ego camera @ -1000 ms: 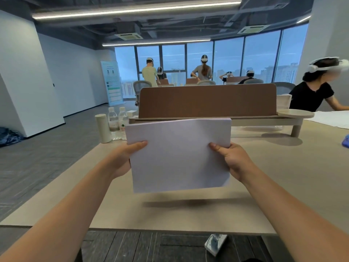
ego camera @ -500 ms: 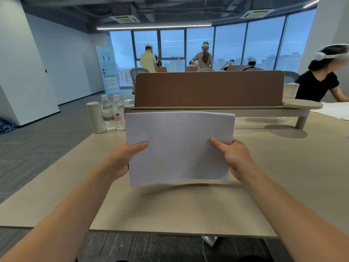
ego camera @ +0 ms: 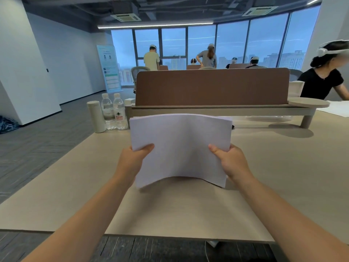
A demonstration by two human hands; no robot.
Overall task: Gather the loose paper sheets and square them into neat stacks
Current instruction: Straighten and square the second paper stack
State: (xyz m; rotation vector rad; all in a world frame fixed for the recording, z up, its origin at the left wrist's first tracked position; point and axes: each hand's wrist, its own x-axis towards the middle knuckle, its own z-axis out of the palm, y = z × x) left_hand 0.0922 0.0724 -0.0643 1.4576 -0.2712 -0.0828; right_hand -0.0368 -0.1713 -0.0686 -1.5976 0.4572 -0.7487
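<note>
Here, paper stack (ego camera: 180, 146) bows between both hands' grip.

beige table (ego camera: 188, 208) with two bottles (ego camera: 119, 112), flask (ego camera: 96, 116), brown divider (ego camera: 211, 86)

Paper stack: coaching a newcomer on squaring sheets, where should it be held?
Grip the paper stack at its two side edges, below mid-height, one hand from each side, thumb on the near face, as the left hand and right hand do. It is upright and bowed; one hand alone might let it flop.
</note>
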